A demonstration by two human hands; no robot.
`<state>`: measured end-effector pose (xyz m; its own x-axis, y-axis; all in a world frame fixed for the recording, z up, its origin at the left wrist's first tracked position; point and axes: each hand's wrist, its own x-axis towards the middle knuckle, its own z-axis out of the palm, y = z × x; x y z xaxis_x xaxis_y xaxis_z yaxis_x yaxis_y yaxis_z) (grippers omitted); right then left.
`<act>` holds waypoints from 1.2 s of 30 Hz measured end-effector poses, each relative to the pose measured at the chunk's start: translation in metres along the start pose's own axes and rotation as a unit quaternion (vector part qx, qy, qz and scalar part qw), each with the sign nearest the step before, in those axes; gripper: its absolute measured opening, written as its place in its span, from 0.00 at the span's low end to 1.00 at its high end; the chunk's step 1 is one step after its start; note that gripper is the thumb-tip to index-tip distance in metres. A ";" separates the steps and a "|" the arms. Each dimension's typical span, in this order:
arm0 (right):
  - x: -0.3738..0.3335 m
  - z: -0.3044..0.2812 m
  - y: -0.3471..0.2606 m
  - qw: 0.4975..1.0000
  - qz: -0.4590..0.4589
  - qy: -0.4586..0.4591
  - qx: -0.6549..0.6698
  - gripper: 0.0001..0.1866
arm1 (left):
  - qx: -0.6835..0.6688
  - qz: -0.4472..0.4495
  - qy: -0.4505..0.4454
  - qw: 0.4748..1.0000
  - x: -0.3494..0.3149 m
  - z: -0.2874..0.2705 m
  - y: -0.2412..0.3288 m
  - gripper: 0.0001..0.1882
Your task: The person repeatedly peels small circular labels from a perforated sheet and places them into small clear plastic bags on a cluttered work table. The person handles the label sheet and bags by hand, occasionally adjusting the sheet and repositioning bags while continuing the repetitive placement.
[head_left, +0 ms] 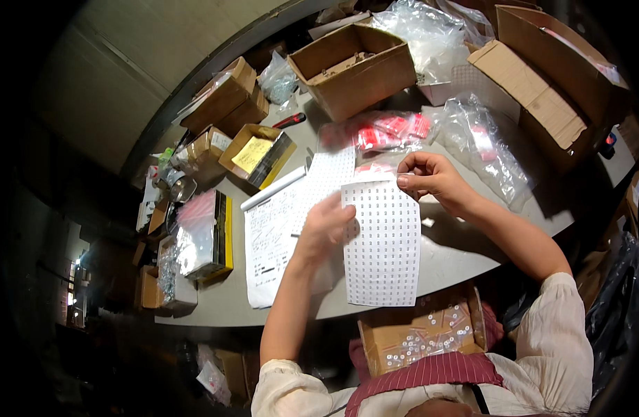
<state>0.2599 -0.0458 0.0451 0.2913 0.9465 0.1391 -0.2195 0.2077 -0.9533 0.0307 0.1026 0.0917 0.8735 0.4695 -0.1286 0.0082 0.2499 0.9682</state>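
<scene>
A white sheet of small printed labels (382,243) hangs upright in front of me, covered in even rows of tiny dark marks. My right hand (434,182) pinches its upper right corner between thumb and fingers. At the sheet's left edge is my left hand (326,226), smeared by motion; its thumb overlaps the edge, and I cannot tell whether it grips. Behind the left hand lies a pad of handwritten pages (267,243). Another sheet of labels (333,170) rests partly over that pad.
Below the table edge, an open cardboard box (375,340) holds several small bagged white rings. Red-and-white plastic bags (389,131) and clear bags (483,146) lie beyond my hands. Cardboard boxes (361,76) line the back. A red cutter (289,120) lies near a yellow-black box (257,156).
</scene>
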 end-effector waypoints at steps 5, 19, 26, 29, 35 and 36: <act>0.004 -0.004 0.001 0.948 -0.148 0.064 -0.275 0.15 | -0.059 -0.049 -0.009 0.997 0.001 0.019 -0.013 0.18; -0.019 0.030 0.009 0.900 -0.208 -0.047 -0.381 0.24 | -0.037 -0.004 -0.133 0.990 -0.009 0.002 -0.040 0.19; -0.021 0.026 0.015 0.895 -0.190 0.005 -0.404 0.19 | 0.077 0.155 0.023 0.985 0.000 0.004 -0.037 0.19; -0.024 0.031 0.014 0.884 -0.193 -0.017 -0.426 0.18 | 0.150 0.241 0.076 0.956 0.000 0.016 -0.035 0.19; -0.026 0.035 0.009 0.892 -0.191 -0.027 -0.409 0.18 | 0.191 0.195 0.026 0.962 -0.004 0.007 -0.040 0.11; -0.024 0.033 0.010 0.895 -0.207 -0.020 -0.395 0.18 | 0.188 0.177 0.031 0.966 -0.005 0.007 -0.040 0.10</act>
<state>0.2199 -0.0585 0.0412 0.1583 0.8408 0.5177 0.6313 0.3170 -0.7078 0.0297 0.0848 0.0553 0.8235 0.5215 0.2235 -0.0994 -0.2552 0.9618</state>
